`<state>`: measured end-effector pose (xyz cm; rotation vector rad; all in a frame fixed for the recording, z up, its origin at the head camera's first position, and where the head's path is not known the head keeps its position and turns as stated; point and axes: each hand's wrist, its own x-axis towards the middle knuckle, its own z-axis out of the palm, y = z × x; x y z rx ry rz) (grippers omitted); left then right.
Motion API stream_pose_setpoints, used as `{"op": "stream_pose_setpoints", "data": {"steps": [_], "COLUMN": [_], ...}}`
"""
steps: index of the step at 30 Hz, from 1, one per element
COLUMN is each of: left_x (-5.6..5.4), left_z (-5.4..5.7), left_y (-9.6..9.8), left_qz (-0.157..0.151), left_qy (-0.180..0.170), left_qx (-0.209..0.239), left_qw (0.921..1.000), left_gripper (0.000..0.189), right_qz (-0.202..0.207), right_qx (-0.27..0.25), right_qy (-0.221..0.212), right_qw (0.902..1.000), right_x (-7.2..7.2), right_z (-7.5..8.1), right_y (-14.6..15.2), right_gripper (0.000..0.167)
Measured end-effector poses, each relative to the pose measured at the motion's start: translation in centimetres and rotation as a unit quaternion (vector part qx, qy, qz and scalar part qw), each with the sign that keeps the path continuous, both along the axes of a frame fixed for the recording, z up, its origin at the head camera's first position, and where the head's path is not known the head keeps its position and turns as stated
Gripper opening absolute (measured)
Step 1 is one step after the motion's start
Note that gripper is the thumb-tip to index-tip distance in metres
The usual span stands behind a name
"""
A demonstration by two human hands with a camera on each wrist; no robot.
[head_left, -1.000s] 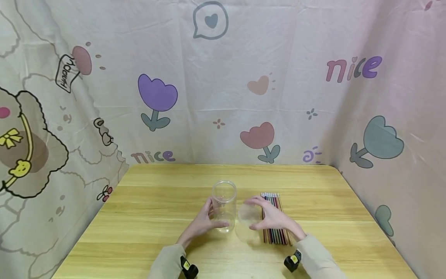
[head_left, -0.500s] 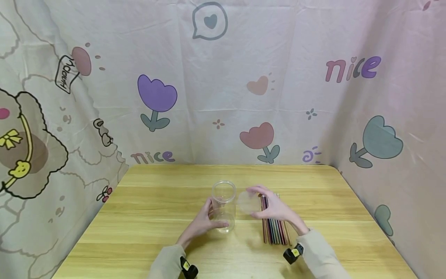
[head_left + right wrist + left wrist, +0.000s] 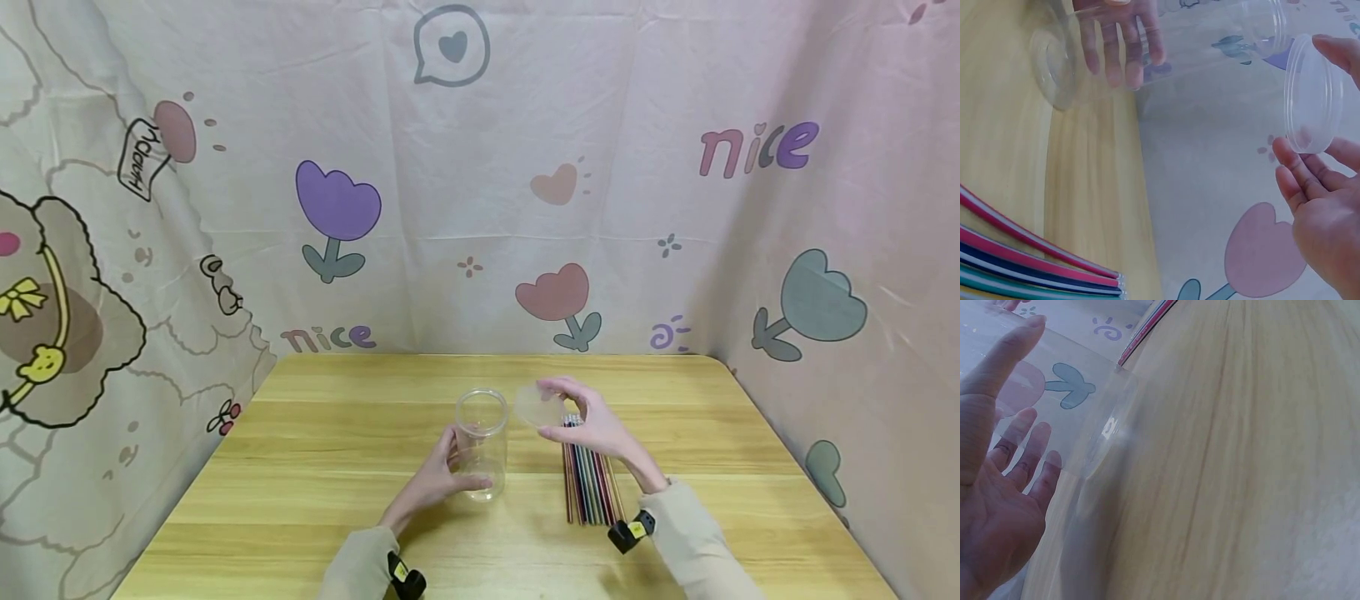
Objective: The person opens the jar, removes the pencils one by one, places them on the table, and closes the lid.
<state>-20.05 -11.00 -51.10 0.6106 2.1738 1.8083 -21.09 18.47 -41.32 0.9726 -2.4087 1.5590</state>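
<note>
A tall clear plastic jar (image 3: 483, 450) stands upright on the table, its round mouth uncovered. My left hand (image 3: 433, 481) holds it low on its left side, with the thumb in front and the fingers behind, seen through the wall. My right hand (image 3: 594, 427) pinches a translucent round lid (image 3: 534, 407) by its edge between thumb and fingers. The lid (image 3: 1311, 94) is tilted and hangs apart from the jar (image 3: 1191, 50), to the right of its rim. Below the right hand lies a row of striped pencils (image 3: 588, 492), their upper ends partly hidden.
The light wooden table (image 3: 330, 433) reaches back to a printed cloth backdrop (image 3: 465, 192). More of this cloth hangs at both sides. A small black camera (image 3: 632, 531) is worn on the right wrist, another camera (image 3: 407, 577) on the left.
My right hand has raised the lid up and away from the table beside the jar, to about the height of the jar's rim. The left hand and jar stay put.
</note>
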Motion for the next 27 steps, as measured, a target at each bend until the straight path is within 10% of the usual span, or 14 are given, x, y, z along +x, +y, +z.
{"op": "stream_pose_setpoints", "data": {"steps": [27], "left_x": [-0.1], "left_z": [0.0], "left_y": [0.0], "left_qz": [0.004], "left_qy": [-0.001], "left_qx": [0.000], "left_qw": [1.0000], "left_gripper": [0.099], "right_qz": [0.032], "right_qx": [-0.067], "right_qy": [-0.034], "right_qw": [0.9967], "right_x": [0.7], "right_z": [1.9], "right_y": [-3.6], "right_gripper": [0.065]}}
